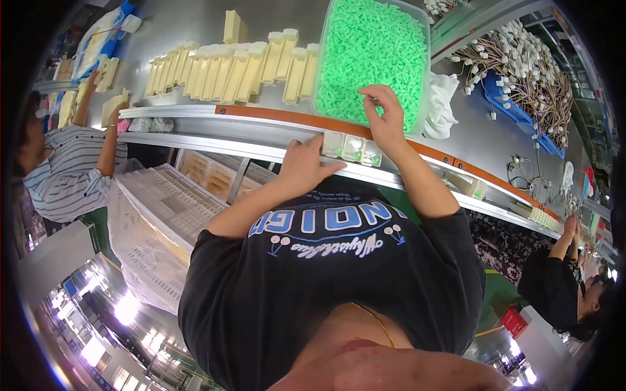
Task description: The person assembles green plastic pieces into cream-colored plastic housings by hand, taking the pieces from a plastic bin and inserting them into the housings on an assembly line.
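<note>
A worker's left hand [301,163] meets the near end of a short row of pale, box-shaped plastic housings [353,149] with green bits inside, set side by side in a silver metal channel [222,132] along the surface [189,26]. The row's long axis follows the channel, running left to right and dipping slightly toward the right. The index finger rests at its left end; the thumb stands well apart, stretched along the near side, with the fingers closed around nothing.

The right hand [386,117] hangs over the near part of a clear plastic bin [317,88] heaped with small, bright green pieces [368,52]. Its fingers are curled, thumb and forefinger close together; whether a piece is pinched there cannot be told. The housings lie below and to the left of those fingers, toward the worker's body, across an orange-brown edge strip [274,116]. The left hand is nearer the housings, the right nearer the green pieces.
</note>
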`<move>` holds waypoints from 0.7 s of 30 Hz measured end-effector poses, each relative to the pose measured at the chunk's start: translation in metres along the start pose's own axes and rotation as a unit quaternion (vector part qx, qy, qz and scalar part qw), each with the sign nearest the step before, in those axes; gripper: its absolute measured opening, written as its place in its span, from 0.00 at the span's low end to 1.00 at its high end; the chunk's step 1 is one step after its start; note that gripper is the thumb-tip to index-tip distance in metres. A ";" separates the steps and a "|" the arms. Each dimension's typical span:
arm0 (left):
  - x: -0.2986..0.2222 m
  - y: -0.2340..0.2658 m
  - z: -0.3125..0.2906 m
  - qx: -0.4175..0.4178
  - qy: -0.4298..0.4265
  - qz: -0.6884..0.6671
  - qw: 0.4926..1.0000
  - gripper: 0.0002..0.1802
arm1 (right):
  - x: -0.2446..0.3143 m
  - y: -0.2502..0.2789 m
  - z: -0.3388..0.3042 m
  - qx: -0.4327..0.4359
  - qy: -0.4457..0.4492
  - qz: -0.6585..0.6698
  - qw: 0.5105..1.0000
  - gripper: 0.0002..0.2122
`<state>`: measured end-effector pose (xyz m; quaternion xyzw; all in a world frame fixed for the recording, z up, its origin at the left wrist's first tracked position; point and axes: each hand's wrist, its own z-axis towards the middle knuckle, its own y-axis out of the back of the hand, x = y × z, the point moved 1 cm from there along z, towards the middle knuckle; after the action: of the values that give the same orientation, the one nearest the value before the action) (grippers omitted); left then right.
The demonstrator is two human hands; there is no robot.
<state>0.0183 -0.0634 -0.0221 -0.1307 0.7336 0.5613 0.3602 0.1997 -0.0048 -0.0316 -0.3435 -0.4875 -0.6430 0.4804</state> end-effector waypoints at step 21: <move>0.182 0.120 0.175 0.002 -0.056 0.316 0.947 0.20 | -0.003 0.033 0.017 -0.016 -0.062 -0.071 0.995 0.07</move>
<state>-0.1145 0.1759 -0.0766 0.1401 0.7169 0.6512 0.2057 0.2314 0.0098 -0.0195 -0.3550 -0.5293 -0.6605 0.3970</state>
